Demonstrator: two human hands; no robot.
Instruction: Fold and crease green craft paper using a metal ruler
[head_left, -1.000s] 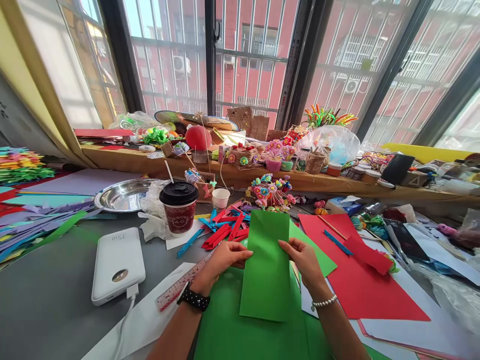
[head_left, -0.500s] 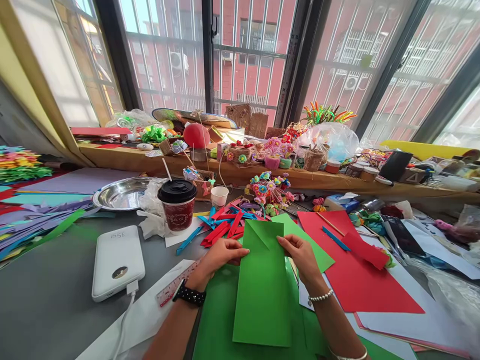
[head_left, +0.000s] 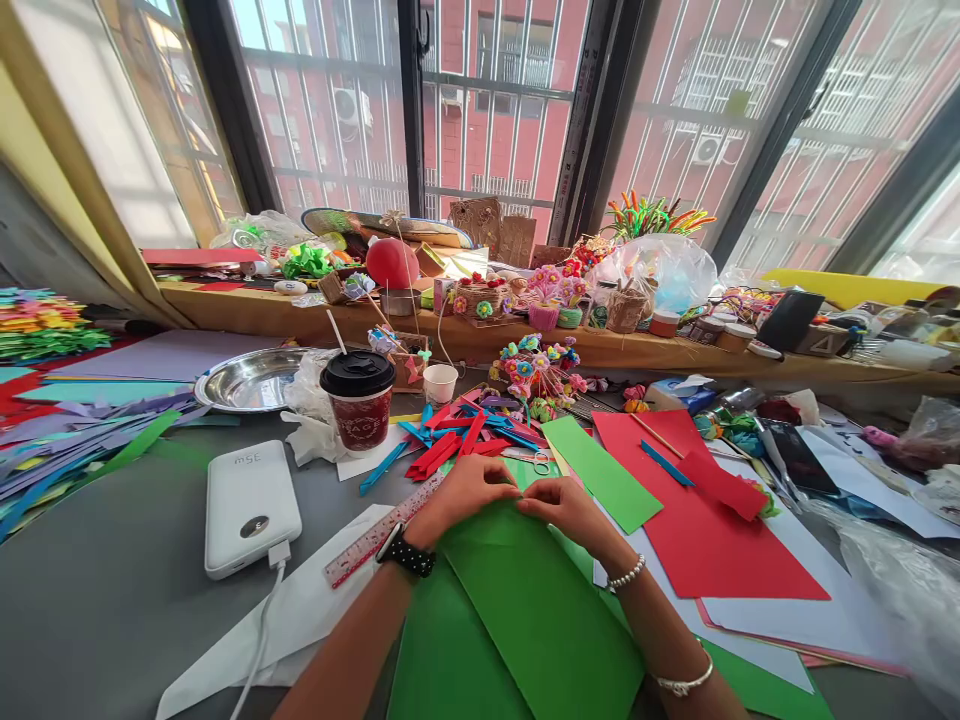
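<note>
A folded green paper sheet [head_left: 544, 615] lies flat on the desk in front of me, on top of a larger green sheet [head_left: 442, 670]. My left hand [head_left: 465, 492] and my right hand [head_left: 564, 503] meet at its far edge, fingers curled and pinching the paper's top corners together. A black watch sits on my left wrist and bead bracelets on my right. A pink ruler [head_left: 382, 530] lies just left of my left hand.
A white power bank [head_left: 251, 505] with its cable lies at left, a lidded red cup [head_left: 358, 398] and a steel dish [head_left: 251, 380] behind it. Red sheets [head_left: 705, 540] and a green strip [head_left: 600, 470] lie at right. Small scissors [head_left: 536, 460], paper strips and craft flowers crowd the far side.
The green paper was held up by both hands; it now lies down on the desk. Both hands have come together at its far edge, folding the corners inward.
</note>
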